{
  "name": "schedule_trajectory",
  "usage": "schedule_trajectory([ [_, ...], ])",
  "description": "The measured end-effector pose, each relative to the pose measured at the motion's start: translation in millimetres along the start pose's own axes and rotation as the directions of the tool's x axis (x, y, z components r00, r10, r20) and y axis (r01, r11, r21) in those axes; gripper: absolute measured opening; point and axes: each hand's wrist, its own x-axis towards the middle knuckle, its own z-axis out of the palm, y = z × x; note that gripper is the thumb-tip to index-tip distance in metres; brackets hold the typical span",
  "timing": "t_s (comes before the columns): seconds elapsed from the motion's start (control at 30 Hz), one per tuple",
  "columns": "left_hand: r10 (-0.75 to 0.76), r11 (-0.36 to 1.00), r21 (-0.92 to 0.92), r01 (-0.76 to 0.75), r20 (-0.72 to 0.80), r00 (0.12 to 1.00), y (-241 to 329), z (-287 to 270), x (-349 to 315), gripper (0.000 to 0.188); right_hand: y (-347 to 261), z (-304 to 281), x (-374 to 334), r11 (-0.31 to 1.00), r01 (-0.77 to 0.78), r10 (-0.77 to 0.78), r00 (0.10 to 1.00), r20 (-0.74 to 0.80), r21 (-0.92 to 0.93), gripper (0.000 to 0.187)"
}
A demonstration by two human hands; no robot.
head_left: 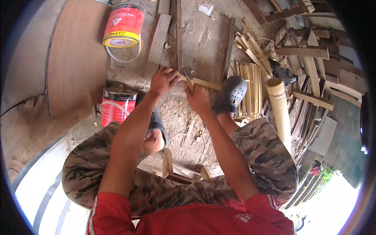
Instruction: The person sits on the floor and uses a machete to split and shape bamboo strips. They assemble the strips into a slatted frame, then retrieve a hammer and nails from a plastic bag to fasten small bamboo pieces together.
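Note:
My right hand (199, 100) is wrapped round the wooden handle of a hammer (188, 73), its dark metal head pointing away from me. Under the hammer lies a thin, pale wooden strip (208, 84), running from my left fingers toward the grey clog (233, 93) on my right foot. My left hand (163, 81) is closed at the strip's left end, fingertips close beside the hammer head. Whether anything smaller is pinched there is too small to tell. Dark wooden bars (179, 39) stretch away beyond my hands.
Two red cans, one farther off (124, 25) and one nearer (117, 107), stand left of my hands. A brown board (76, 58) leans at the far left. Bundled wooden strips (250, 88), a bamboo pole (279, 109) and stacked timber (313, 78) crowd the right side.

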Motion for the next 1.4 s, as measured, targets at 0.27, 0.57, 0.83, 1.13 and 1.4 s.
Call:
schedule_trajectory([
  [0.27, -0.002, 1.0, 0.004, 0.002, 0.019, 1.0, 2.9, -3.2, -0.8, 0.026, 13.0, 7.3, 1.8, 0.985, -0.144, 0.152, 0.985, -0.085, 0.098, 0.035],
  [0.57, -0.141, 0.989, -0.034, 0.146, 0.123, 0.982, 18.7, -10.0, -6.6, 0.046, 57.0, -0.9, 17.6, 0.997, 0.062, -0.054, 0.982, -0.182, 0.038, 0.034],
  [0.83, -0.48, 0.877, 0.08, 0.474, 0.185, 0.857, 52.4, 4.3, -1.2, 0.084, 57.0, -5.1, 30.9, 0.994, -0.104, 0.106, 0.992, 0.065, -0.032, 0.041],
  [1.13, -0.433, 0.897, 0.174, 0.407, 0.153, 0.888, 47.6, 8.4, -1.4, 0.069, 59.4, -3.8, 38.3, 0.985, -0.141, 0.151, 0.983, 0.105, -0.097, 0.033],
  [1.4, -0.411, 0.9, 0.176, 0.398, 0.041, 0.911, 51.0, 13.9, -6.2, 0.06, 64.7, -3.8, 42.8, 0.987, -0.145, 0.15, 0.986, 0.08, -0.065, 0.033],
])
